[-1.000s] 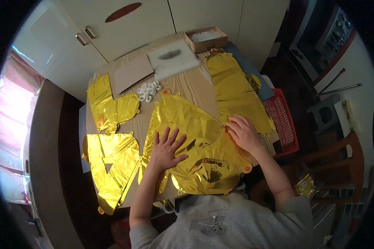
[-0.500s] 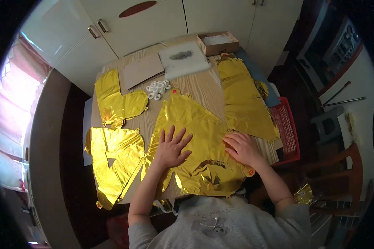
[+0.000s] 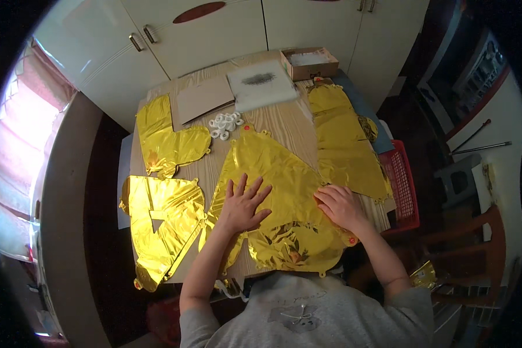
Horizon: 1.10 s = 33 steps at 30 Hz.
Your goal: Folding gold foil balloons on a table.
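A large flat gold foil balloon lies in front of me, its lower part wrinkled close to my shirt. My left hand rests on it left of the middle, palm down with fingers spread. At the balloon's right edge lies my right hand, palm down, fingers slightly bent and resting on the foil; its thumb is mostly hidden. To the left are two more flat gold foil balloons, an upper one and a lower one with a small hole. Another gold foil balloon lies at the right.
White ribbon rolls are heaped behind the large balloon. Beyond them lie a brown cardboard sheet and a white plastic packet. An open cardboard box stands at the far right corner. A red basket is beside the table.
The lower part of the large balloon has changed shape: its big fold has flattened into finer wrinkles. Both hands have kept nearly the same places on the foil. The whole view has shifted slightly.
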Each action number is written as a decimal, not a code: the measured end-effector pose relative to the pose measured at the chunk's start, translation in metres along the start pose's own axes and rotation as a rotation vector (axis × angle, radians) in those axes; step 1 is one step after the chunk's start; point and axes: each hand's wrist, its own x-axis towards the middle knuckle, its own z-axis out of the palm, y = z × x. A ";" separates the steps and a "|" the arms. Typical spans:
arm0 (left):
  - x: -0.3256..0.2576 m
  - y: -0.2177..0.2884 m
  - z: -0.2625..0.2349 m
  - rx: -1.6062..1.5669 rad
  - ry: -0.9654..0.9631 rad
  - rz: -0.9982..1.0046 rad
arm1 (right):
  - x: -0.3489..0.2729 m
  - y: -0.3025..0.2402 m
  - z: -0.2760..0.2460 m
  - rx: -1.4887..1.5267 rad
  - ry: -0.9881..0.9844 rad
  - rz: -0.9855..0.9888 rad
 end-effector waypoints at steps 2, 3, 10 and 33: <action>0.000 0.001 -0.001 0.001 -0.005 -0.005 | 0.000 0.002 0.001 0.007 0.001 0.005; 0.000 0.001 -0.001 0.002 -0.008 -0.008 | -0.001 0.003 0.003 0.009 -0.001 0.008; -0.001 -0.001 0.000 0.002 0.003 -0.008 | 0.002 0.002 0.000 0.038 -0.020 0.007; 0.032 -0.192 0.008 -0.291 0.668 -0.648 | 0.178 -0.078 0.030 0.259 -0.322 -0.370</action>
